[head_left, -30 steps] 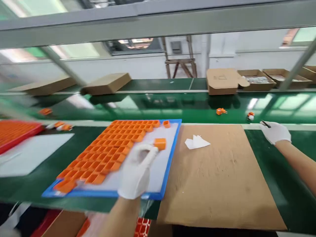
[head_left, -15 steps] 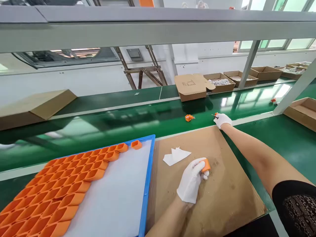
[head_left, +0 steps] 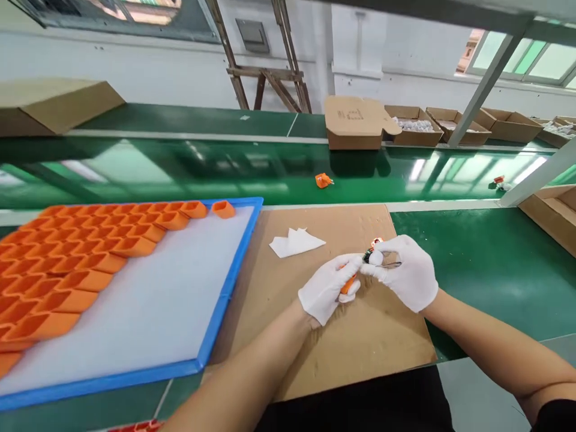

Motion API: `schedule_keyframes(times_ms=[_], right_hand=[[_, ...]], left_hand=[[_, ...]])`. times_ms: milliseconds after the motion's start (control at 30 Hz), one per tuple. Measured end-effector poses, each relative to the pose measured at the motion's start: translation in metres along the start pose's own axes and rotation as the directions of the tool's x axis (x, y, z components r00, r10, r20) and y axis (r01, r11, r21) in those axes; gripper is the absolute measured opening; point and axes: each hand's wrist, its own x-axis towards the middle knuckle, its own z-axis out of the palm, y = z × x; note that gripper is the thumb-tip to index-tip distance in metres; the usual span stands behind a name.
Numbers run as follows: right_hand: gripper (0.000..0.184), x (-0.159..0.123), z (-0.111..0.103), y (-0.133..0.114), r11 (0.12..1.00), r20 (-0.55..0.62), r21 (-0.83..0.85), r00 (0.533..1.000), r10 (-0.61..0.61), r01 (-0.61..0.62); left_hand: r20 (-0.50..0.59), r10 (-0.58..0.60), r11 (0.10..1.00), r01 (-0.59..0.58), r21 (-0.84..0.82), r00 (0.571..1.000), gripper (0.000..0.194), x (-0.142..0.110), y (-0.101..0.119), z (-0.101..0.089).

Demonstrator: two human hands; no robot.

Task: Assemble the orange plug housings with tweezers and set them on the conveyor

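Observation:
Both my hands wear white gloves and meet over a brown cardboard sheet (head_left: 360,342). My left hand (head_left: 326,288) grips a small orange plastic cap (head_left: 348,286), mostly hidden by the fingers. My right hand (head_left: 407,271) holds a small orange-and-white part with dark metal pins (head_left: 377,254) against the cap. A blue tray (head_left: 225,288) with a white liner lies to the left, and several orange caps (head_left: 90,252) fill its far left portion.
A folded white wipe (head_left: 296,242) lies on the cardboard. One orange part (head_left: 323,180) sits on the green conveyor belt (head_left: 225,171). Cardboard boxes (head_left: 357,123) line the far side, another box (head_left: 551,210) stands at right. A grey frame post (head_left: 483,90) rises at right.
My left hand carried an orange cap from the tray to the cardboard. My right hand came back from the belt edge with a small part, and both hands now meet.

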Motion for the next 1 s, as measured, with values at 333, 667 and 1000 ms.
schedule_keyframes(times_ms=[333, 667, 1000], right_hand=[[0.074, -0.002, -0.014, 0.004, 0.982, 0.328, 0.187, 0.941, -0.078, 0.016], [0.027, -0.016, -0.001, 0.005, 0.985, 0.362, 0.163, 0.932, -0.002, -0.061], [0.049, -0.015, -0.003, 0.002, 0.962, 0.425, 0.257, 0.905, -0.022, -0.097]], left_hand=[[0.079, -0.137, 0.989, 0.131, 0.069, 0.987, 0.057, 0.005, -0.005, -0.008], [0.124, -0.188, 0.933, 0.138, 0.331, 0.974, 0.073, -0.001, -0.007, -0.011], [0.053, -0.211, 0.907, 0.175, 0.383, 0.976, 0.046, -0.005, 0.006, -0.001]])
